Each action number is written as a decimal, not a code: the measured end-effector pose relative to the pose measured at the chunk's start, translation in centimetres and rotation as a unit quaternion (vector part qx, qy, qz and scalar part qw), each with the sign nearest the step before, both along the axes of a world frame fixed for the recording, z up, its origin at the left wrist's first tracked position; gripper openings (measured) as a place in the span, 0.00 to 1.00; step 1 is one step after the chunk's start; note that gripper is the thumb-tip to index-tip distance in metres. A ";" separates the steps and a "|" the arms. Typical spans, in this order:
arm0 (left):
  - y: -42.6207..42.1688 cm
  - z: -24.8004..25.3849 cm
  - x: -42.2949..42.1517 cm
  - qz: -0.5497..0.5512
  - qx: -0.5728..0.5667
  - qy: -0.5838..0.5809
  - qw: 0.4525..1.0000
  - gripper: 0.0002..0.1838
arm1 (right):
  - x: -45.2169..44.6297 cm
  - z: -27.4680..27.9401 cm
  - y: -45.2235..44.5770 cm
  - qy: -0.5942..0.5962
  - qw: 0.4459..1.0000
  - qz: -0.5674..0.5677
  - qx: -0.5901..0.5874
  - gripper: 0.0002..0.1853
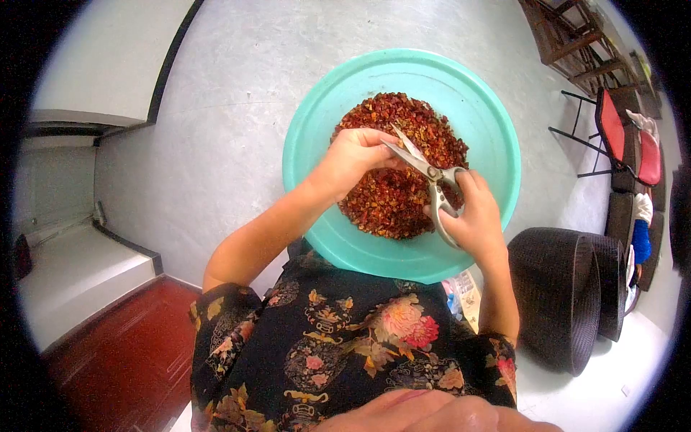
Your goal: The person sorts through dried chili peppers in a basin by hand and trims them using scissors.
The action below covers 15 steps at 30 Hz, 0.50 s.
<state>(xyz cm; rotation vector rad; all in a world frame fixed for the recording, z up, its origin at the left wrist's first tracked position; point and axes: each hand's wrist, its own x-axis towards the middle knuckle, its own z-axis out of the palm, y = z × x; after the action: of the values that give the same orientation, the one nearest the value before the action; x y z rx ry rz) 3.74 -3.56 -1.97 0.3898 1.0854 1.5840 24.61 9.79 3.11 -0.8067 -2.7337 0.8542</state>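
A wide turquoise basin [309, 122] holds a large heap of chopped dried red pieces [399, 209], like cut chillies. Over the heap, my right hand [476, 216] has its fingers through the handles of metal scissors [434, 173]. The scissor blades are parted and point up and left, towards my left hand. My left hand [360, 160] is closed in a pinch above the pieces, close beside the blades. Whatever lies between its fingertips is too small and hidden to make out.
Dark woven baskets [554, 295] stand to the right of the basin. Farther right are a red chair [610, 124] and a dark shelf with cloths. A wooden rack [576, 43] is at the upper right. A dark red mat [129, 353] lies at the lower left.
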 end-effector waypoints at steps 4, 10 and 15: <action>0.1 0.4 0.0 -0.016 -0.045 0.049 0.998 0.12 | 0.2 -0.2 0.2 -0.017 1.000 0.008 0.011 0.20; 0.0 -0.3 -0.2 -0.004 -0.084 0.011 0.996 0.12 | 0.6 -0.6 0.4 -0.044 0.999 -0.008 -0.029 0.17; 0.1 -0.3 0.0 0.035 -0.036 -0.050 0.997 0.11 | 0.5 -0.7 0.4 -0.025 0.998 -0.037 -0.051 0.20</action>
<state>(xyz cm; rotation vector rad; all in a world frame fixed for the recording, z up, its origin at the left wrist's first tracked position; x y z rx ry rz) 3.78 -3.46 -2.22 0.2239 1.0844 1.6040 25.13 10.20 2.41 -0.9545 -2.7014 0.9780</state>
